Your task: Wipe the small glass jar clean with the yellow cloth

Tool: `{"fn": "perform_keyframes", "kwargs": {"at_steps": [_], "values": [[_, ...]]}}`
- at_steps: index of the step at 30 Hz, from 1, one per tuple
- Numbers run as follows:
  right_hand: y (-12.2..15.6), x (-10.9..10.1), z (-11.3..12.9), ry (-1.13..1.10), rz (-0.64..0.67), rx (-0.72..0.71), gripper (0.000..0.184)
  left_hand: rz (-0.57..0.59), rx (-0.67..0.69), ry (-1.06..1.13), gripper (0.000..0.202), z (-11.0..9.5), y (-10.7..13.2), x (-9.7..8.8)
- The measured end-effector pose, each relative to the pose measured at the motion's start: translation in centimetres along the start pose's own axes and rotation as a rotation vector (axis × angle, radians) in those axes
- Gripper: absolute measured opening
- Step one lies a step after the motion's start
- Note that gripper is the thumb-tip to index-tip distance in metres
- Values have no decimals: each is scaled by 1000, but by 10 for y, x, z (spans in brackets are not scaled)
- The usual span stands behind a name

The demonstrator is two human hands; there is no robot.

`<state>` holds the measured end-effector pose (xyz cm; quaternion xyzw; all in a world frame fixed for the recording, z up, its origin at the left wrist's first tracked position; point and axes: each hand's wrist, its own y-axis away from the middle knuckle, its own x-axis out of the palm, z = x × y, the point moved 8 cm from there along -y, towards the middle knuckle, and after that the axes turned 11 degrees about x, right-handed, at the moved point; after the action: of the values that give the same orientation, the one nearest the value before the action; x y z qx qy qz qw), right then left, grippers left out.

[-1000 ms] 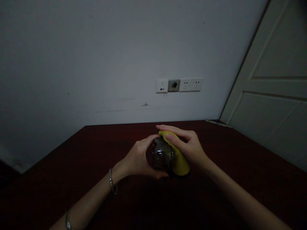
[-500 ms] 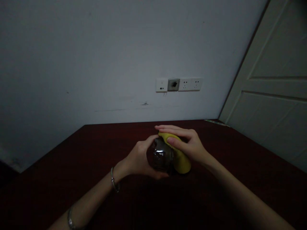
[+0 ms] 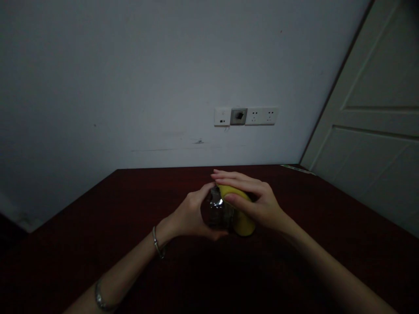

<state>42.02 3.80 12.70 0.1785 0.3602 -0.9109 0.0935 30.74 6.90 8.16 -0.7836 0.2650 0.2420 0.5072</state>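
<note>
A small clear glass jar (image 3: 218, 212) lies on its side above the dark red table (image 3: 98, 226). My left hand (image 3: 190, 216) is wrapped round its left side, thumb under it, fingers closed. My right hand (image 3: 253, 203) presses a yellow cloth (image 3: 240, 218) over the jar's right end, fingers curved over the top. Both wrists rest low near the table. A bracelet (image 3: 157, 246) circles my left wrist.
A white wall stands behind the table, with a row of sockets (image 3: 246, 116). A pale door (image 3: 376, 131) is at the right. A thin strip (image 3: 297, 168) lies at the table's far right corner.
My right hand has turned slightly over the jar, covering more of the yellow cloth. The jar's bright glint has shifted upward. My left hand has kept its hold.
</note>
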Motion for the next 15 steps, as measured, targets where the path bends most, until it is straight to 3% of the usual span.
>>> {"fn": "perform_keyframes", "kwargs": {"at_steps": [5, 12, 15], "values": [[-2, -2, -12, -46, -27, 41, 32, 20, 4, 20, 91, 0, -1, 2], [4, -4, -2, 50, -144, 8, 33, 26, 20, 22, 92, -2, -4, 2], [6, -6, -3, 42, -181, -6, 23, 18, 4, 23, 90, -3, -7, 1]]}}
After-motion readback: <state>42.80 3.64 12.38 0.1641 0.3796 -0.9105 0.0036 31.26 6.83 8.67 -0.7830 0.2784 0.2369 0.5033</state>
